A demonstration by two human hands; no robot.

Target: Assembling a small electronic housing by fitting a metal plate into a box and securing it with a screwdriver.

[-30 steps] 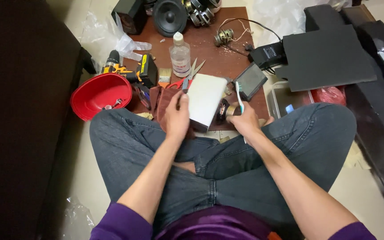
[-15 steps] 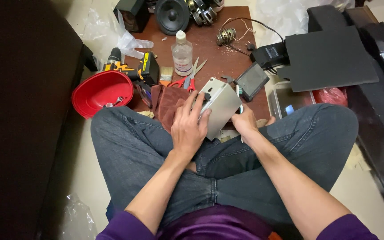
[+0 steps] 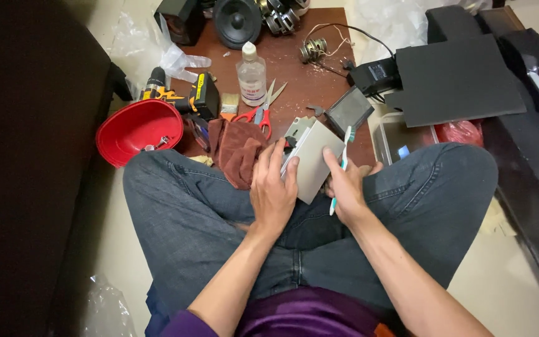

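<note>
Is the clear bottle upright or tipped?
Upright. The bottle stands on the brown board with its white cap pointing up, beside the scissors.

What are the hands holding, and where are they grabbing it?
Left hand grips the flat grey rectangular panel along its left edge. Right hand steadies its right side while holding a white-and-teal toothbrush mid-handle.
</note>
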